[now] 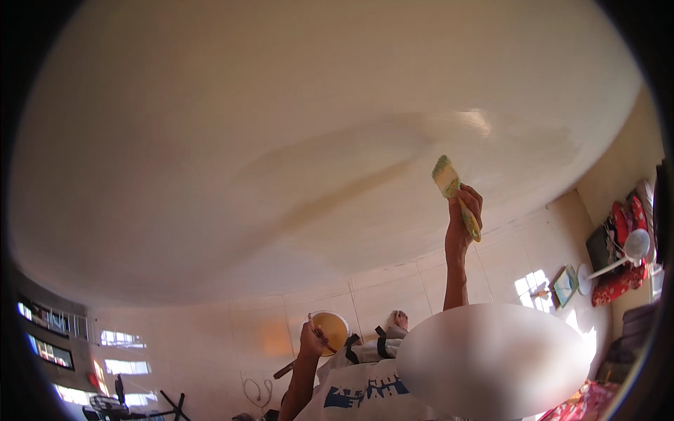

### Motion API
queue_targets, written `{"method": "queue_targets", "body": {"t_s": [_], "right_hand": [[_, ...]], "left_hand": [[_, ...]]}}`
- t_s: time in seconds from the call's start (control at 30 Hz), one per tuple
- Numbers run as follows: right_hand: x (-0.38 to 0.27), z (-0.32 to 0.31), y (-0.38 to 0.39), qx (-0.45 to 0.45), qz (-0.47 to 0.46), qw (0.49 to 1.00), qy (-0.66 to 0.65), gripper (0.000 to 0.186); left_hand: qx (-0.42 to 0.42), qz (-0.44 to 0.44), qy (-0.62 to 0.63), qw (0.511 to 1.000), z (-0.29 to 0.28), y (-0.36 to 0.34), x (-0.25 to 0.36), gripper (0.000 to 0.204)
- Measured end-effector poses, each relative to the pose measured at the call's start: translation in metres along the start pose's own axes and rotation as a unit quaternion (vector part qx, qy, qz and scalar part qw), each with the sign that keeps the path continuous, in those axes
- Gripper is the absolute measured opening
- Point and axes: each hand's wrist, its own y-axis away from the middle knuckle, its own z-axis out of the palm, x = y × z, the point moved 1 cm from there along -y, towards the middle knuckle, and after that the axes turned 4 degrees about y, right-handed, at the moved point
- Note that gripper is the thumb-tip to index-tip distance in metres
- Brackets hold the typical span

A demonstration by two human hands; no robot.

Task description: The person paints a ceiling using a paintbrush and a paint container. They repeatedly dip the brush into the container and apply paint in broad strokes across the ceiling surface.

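Note:
My right hand [466, 205] is raised in front of a broad pale wall [175, 154], fingers closed round a flat paintbrush [447, 181]. The brush has greenish bristles pointing up and a yellow handle that runs down through my grip. Whether the bristle tips touch the wall, I cannot tell. Darker, damp-looking streaks [344, 191] cross the wall left of the brush. Lower down, my left hand [311, 341] grips the near-left rim of a round tub [333, 327] with yellowish contents. A brown, handle-like piece [284, 370] shows just below that hand.
Pale floor tiles [393, 281] run along the wall's foot, with my bare foot [400, 320] on them. At right are a white standing fan [636, 245], a framed picture [564, 285] and red patterned cloth [618, 284]. A cable [258, 393] and dark metal legs [175, 405] lie lower left.

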Motion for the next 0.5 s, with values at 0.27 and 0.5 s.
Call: {"method": "queue_targets", "body": {"t_s": [0.27, 0.5], "right_hand": [[-0.031, -0.041, -0.025, -0.031, 0.043, 0.990, -0.133, 0.016], [-0.062, -0.062, -0.085, -0.104, 0.015, 0.982, -0.154, 0.012]], "left_hand": [[-0.004, 0.023, -0.049, 0.999, 0.025, 0.022, 0.009, 0.039], [-0.042, 0.059, 0.042, 0.996, 0.035, 0.039, 0.004, 0.032]]}}
